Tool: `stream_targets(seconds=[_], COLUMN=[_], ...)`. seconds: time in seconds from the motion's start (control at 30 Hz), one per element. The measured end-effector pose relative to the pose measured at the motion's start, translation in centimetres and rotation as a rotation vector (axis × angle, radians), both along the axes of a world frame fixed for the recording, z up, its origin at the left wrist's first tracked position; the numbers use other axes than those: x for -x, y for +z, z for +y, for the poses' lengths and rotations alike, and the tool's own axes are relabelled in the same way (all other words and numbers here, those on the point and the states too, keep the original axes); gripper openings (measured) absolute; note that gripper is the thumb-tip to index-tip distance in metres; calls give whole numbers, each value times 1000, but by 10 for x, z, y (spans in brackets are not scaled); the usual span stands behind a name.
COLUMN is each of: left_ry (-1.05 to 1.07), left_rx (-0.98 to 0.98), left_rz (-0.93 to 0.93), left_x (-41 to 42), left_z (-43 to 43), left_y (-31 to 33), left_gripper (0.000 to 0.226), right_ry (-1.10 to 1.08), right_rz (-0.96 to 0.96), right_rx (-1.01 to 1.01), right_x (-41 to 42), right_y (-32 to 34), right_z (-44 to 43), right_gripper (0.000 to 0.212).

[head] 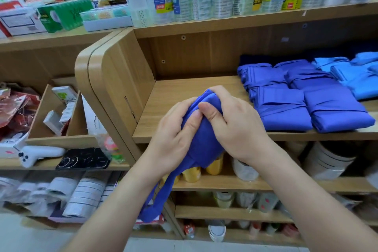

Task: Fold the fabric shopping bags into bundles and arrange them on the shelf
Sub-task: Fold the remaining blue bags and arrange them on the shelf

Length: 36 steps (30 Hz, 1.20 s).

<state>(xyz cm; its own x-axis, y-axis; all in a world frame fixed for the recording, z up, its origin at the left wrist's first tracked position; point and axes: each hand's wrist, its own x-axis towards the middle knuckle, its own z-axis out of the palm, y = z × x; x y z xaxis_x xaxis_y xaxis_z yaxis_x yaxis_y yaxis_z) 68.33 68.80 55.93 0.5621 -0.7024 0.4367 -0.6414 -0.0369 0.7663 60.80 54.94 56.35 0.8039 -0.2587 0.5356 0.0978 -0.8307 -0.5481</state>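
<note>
Facing wooden shelf (pixel 184 98) beside stacked blue bundles (pixel 296 108); clutching blue fabric bag (pixel 204 141) just before shelf edge, left hand (pixel 173 141) and right hand (pixel 239 127) both curling round it; likely handling soft, light, springy; best gripping bunched middle, leaving handle (pixel 161 194) dangling.

Matt blue cloth bag (pixel 201 135), smooth wood-grain shelf (pixel 184 96), glossy black phone (pixel 83 158).
</note>
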Motion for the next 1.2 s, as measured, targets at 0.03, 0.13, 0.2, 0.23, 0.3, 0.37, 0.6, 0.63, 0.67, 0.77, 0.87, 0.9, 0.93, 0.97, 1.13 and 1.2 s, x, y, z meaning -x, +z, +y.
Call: stream_targets(seconds=[0.03,0.13,0.2,0.23,0.3,0.37,0.6,0.63,0.67,0.77,0.87,0.9,0.93,0.97,1.13,1.2], left_ry=[2,0,14,36,69,92,17,20,33,109,73,48,28,13,-80,-156], left_rx=[-9,-92,-144,-157,-172,-212,-315,-338,-377,-459,-416,-397,-383,-384,-544,-530], left_rz=[14,65,47,-1,-92,-252,-321,-272,-300,-572,-603,-520,-407,-302,-462,-429], left_x=[-2,-7,-8,-9,-10,-12,-1,-2,-3,-8,-15,-17,-19,-20,-19,-16], left_z=[2,12,17,18,21,23,26,32,38,58,76,82,86,89,81,73], left_y=[1,-2,-6,-8,-11,-13,4,7,8,8,8,9,11,13,12,10], left_gripper=[31,25,21,19,21,25,41,50,56,49,19,17,19,27,37,20], right_ry=[-15,-93,-89,-55,52,141,178,187,179,161,147,145,150,161,161,126], right_rz=[-28,-95,-72,-51,41,268,447,440,437,428,466,476,472,458,402,418], right_rx=[-37,-107,-156,-205,-261,-72,492,481,467,390,391,390,379,359,389,382], right_x=[0,2,4,6,13,20,25,27,29,37,44,46,48,50,56,60], right_y=[-2,-8,-13,-15,-14,-4,17,19,19,24,29,30,30,31,27,25], right_z=[-1,-5,-5,-5,-9,-11,-10,-14,-19,-35,-48,-52,-55,-57,-60,-61], right_gripper=[32,22,21,20,18,38,36,32,31,31,24,25,28,30,22,28])
